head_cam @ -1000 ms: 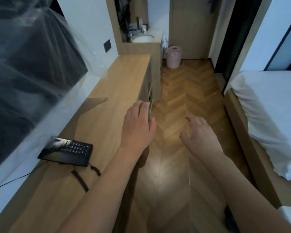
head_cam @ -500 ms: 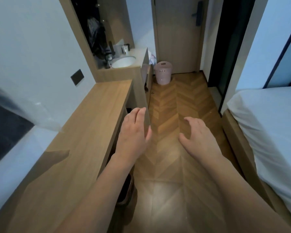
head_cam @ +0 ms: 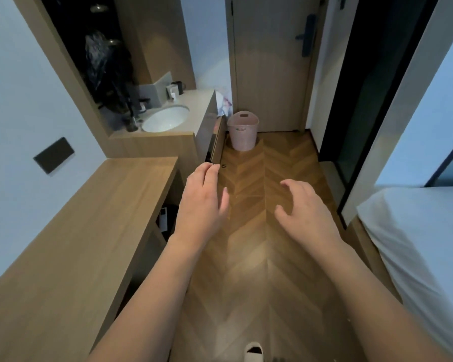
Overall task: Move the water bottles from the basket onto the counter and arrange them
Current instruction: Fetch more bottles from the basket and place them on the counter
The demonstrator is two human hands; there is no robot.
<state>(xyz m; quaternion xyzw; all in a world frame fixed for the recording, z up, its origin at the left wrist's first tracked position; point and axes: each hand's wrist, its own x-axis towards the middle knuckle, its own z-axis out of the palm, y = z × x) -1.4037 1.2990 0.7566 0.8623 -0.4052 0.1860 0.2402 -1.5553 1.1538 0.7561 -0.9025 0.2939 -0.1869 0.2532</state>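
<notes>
Down the hallway at twelve o'clock, a pink basket [head_cam: 243, 130] stands on the herringbone floor [head_cam: 246, 257] just before the door [head_cam: 270, 61], beside the end of the vanity counter [head_cam: 194, 100] with its sink [head_cam: 165, 118]; what it holds cannot be seen from here, and no water bottles show anywhere. Both hands are raised over the floor and hold nothing; the left hand [head_cam: 202, 202] at eleven o'clock has its fingers loosely together and slightly bent, while the right hand [head_cam: 302, 207] at one o'clock is spread with fingers lightly curled. A wooden desk counter [head_cam: 89, 218] runs along the wall from seven to ten o'clock; which counter the task means is unclear. Filled bottles would likely be fairly heavy, smooth and a little yielding, so a wrap round the middle of the body seems the surest hold; empty ones would be light and tip easily. A white bed [head_cam: 416, 244] is cut off at three o'clock; the items beyond the sink are too small to name.
</notes>
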